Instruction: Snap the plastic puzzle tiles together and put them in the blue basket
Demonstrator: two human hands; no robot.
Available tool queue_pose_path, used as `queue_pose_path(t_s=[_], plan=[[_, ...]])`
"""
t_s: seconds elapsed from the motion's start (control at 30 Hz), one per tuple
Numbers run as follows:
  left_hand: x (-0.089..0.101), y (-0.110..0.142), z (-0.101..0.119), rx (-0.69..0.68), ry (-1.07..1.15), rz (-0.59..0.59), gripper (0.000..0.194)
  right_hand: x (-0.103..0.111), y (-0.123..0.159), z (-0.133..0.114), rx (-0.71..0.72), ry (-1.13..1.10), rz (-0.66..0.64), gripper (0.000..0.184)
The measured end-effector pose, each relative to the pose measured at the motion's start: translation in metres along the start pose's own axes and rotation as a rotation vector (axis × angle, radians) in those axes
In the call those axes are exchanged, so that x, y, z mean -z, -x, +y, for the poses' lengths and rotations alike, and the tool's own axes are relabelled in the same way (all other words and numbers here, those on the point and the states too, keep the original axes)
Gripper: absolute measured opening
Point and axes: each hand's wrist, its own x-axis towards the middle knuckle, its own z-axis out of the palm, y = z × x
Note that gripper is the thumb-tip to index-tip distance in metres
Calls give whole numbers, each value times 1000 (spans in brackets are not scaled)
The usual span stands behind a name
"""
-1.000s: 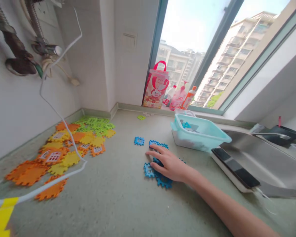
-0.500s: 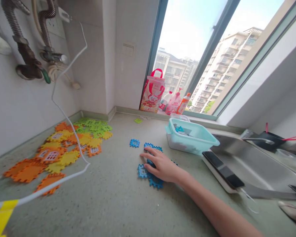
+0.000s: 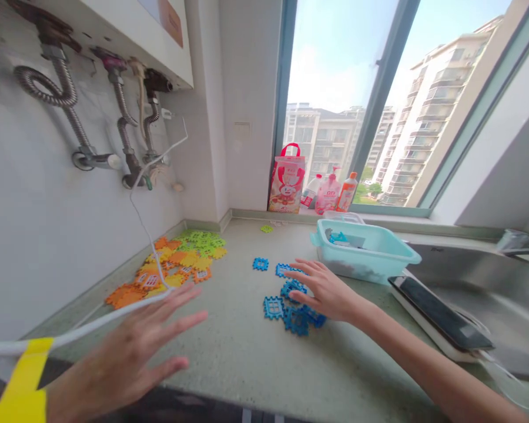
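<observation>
Left hand (image 3: 136, 341): hung over the near edge of the bench (image 3: 229, 352), fingers spread wide, nothing held; a yellow band (image 3: 24, 405) showed at the wrist.
Right hand (image 3: 328, 288): reached palm down over the blue pieces (image 3: 296, 322), fingers parted and lightly bent; no grip showed, and whether the fingertips touched them could not be told.
Blue pieces: lay in a loose, overlapping cluster under and beside the right hand, edges toothed, some with window lattices.
Handling: they looked like thin plastic, probably light, stiff and slightly slippery; the lattice bars seemed likeliest to snap.
Hold: the toothed rim looked best, pinched between thumb and 1 finger.
Lone blue piece (image 3: 260, 264): lay flat beyond the cluster, apart from it.
Teal tub (image 3: 361, 264): stood near the right hand, blue bits inside.
Green pieces (image 3: 200, 241): lay heaped in the far corner.
Window (image 3: 330, 88): 3 bottles (image 3: 328, 192) stood before it.
</observation>
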Motion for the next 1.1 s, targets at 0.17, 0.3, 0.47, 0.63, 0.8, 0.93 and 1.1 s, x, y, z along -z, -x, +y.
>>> queue_pose_path(t_s=[0.17,0.3,0.47,0.63,0.8,0.93,1.1], plan=[[-34,-33,-60,25,-29,-115,63,1,16,14,-96,-82,-75,62],[-37,-62,-74,40,1,-101,53,12,21,11,-40,-101,-97,55],[-37,-103,-24,-66,-51,-60,57,7,20,22,-60,-25,-20,50],[-62,-188,31,-184,11,-156,52,-10,22,47,-105,4,-12,45],[-96,-266,30,-157,118,-283,51,-7,24,55,-163,-17,-60,36],[-109,-273,23,-60,207,-178,47,1,22,52,-180,-22,-70,28],[-115,-261,36,8,444,-21,53,0,20,48,-187,-15,-36,29]])
